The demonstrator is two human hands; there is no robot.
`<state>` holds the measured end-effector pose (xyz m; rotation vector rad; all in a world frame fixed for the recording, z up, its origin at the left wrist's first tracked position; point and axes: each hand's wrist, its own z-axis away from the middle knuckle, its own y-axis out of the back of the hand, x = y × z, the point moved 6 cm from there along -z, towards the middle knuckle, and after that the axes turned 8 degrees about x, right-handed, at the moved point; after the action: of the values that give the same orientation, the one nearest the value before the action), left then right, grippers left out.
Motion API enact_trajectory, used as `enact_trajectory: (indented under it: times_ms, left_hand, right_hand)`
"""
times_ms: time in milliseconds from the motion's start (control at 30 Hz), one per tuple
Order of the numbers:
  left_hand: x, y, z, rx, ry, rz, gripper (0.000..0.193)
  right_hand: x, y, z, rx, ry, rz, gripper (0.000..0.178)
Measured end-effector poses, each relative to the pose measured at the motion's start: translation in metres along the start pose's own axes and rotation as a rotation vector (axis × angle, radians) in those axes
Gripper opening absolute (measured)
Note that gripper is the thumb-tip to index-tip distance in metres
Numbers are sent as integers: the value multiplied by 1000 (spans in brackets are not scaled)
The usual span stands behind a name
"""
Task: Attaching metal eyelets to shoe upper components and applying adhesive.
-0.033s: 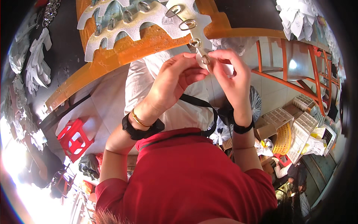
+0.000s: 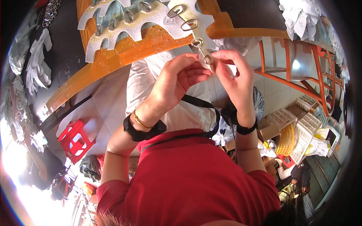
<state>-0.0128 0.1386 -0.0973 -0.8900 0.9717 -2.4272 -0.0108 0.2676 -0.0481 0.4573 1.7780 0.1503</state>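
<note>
The right hand [image 2: 241, 77] pinches the near end of a white strip [image 2: 203, 30] beside a metal ring [image 2: 208, 59]. The left hand [image 2: 169, 83], fingers loosely curled, is at the strip's other side; whether it grips cannot be told. The strip reaches over the table's orange edge [image 2: 124, 57], near more ringed strips [image 2: 160, 23].

The one view comes from a wide fisheye camera worn on the person's head, the left of a side-by-side pair, facing steeply down the body. The red shirt [image 2: 203, 177] looms close in the lower middle; the left hand [image 2: 169, 84] and right hand [image 2: 237, 86] lie farther off, above centre, with the table edge [image 2: 113, 62] beyond. The picture stands upright, bending toward a dark rim. Glare at lower left makes that side hard to judge.
</note>
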Motion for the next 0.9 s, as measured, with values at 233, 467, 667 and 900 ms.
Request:
enact_trajectory:
  times_ms: [233, 467, 667, 900]
  left_hand:
    - [4, 4, -5, 14, -129, -192, 23]
    - [1, 1, -7, -11, -98, -91, 24]
    - [-1, -1, -9, -62, -3, 57, 26]
    - [-9, 8, -15, -37, 100, 166, 25]
  right_hand:
    - [1, 1, -6, -96, 6, 146, 13]
    - [-9, 2, -10, -80, 146, 202, 12]
    - [-10, 3, -9, -61, 243, 214, 15]
    - [-12, 2, -10, -78, 237, 147, 17]
